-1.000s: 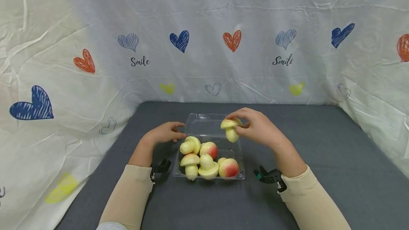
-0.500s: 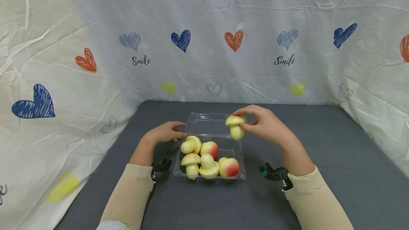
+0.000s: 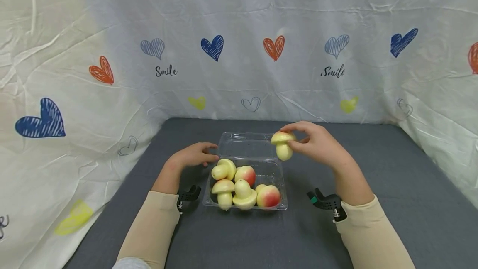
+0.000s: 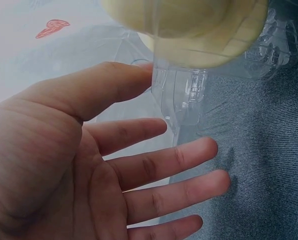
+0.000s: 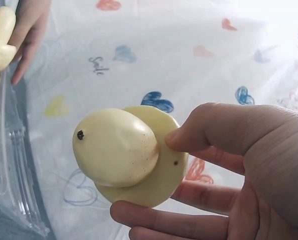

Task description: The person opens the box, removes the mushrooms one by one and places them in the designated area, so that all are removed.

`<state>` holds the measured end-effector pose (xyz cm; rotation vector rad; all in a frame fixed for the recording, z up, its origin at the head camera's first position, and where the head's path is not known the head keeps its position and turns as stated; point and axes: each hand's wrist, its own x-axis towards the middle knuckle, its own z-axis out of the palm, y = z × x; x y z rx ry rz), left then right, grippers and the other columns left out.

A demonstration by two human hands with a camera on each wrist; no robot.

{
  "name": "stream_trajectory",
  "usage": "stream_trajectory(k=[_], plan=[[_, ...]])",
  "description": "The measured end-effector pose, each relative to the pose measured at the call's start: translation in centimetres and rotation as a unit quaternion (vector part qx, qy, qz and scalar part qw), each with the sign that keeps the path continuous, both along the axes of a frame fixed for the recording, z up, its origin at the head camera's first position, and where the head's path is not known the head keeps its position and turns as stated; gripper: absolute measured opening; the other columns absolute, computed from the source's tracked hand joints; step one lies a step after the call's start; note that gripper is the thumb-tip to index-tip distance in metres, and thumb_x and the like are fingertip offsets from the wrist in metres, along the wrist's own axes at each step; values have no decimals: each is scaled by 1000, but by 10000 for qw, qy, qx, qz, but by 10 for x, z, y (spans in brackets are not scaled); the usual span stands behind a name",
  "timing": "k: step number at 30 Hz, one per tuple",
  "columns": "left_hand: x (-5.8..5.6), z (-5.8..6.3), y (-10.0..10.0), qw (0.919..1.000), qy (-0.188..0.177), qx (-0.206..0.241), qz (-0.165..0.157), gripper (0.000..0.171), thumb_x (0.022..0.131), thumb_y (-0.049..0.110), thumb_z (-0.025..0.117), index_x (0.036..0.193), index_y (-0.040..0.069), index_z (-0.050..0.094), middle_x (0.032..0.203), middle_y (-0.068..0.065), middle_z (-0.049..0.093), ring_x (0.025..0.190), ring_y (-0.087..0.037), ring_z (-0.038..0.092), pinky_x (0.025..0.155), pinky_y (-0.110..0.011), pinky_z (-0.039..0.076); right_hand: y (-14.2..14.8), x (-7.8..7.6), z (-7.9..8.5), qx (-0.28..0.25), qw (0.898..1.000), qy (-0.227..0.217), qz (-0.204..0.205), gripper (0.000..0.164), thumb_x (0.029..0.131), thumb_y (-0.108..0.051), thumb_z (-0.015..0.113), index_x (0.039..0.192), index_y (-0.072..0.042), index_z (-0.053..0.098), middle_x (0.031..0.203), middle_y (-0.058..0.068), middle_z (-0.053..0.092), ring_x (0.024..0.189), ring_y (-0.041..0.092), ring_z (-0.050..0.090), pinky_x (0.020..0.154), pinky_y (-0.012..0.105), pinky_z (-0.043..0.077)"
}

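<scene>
My right hand (image 3: 317, 144) pinches a pale yellow mushroom (image 3: 284, 151) by its cap, stem hanging down, above the right side of a clear plastic box (image 3: 266, 168). In the right wrist view, the thumb presses the cap's underside and a dark spot marks the rounded stem end (image 5: 111, 147). My left hand (image 3: 190, 155) is at the box's left back corner, its fingers spread and fairly straight. The left wrist view shows its thumb (image 4: 124, 82) against the clear plastic. Several similar mushrooms lie in the box, two with red-blushed caps, such as this mushroom (image 3: 269, 196).
The box's clear lid (image 3: 244, 145) lies folded back behind it. A dark grey cloth (image 3: 239, 240) covers the table. Behind and to the left hangs a white curtain (image 3: 298, 7) printed with hearts. Black wrist mounts (image 3: 326, 201) stick out from both forearms.
My right hand has moved to the right and slightly up, carrying the mushroom from over the box's lid towards its right edge. The left hand has stayed in place.
</scene>
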<state>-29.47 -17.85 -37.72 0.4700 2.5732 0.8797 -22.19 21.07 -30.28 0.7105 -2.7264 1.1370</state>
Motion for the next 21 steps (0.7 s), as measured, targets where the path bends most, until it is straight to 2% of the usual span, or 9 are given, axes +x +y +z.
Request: stream_trajectory(k=[9, 15, 21], plan=[[0, -1, 1, 10000, -24, 14, 37, 66, 104, 38, 63, 157, 7, 39, 133, -15, 63, 95, -24, 65, 93, -53, 49, 5, 0, 1, 187, 9996, -117, -173, 32, 98, -16, 69, 131, -16, 70, 134, 7, 61, 102, 27, 63, 80, 43, 52], [-2, -2, 0, 10000, -69, 14, 49, 68, 103, 41, 64, 157, 8, 40, 134, -14, 63, 92, -23, 65, 94, -53, 49, 11, -5, -2, 352, 9982, -352, -336, 35, 98, -22, 71, 133, -14, 69, 135, 9, 61, 108, 28, 57, 80, 42, 49], [-2, -2, 0, 9999, -90, 18, 50, 67, 104, 40, 63, 157, 7, 40, 136, -15, 62, 89, -22, 66, 95, -53, 49, 16, -7, -3, 612, 9965, -434, -375, 39, 98, -24, 69, 134, -10, 67, 131, 10, 64, 111, 28, 54, 85, 45, 45]])
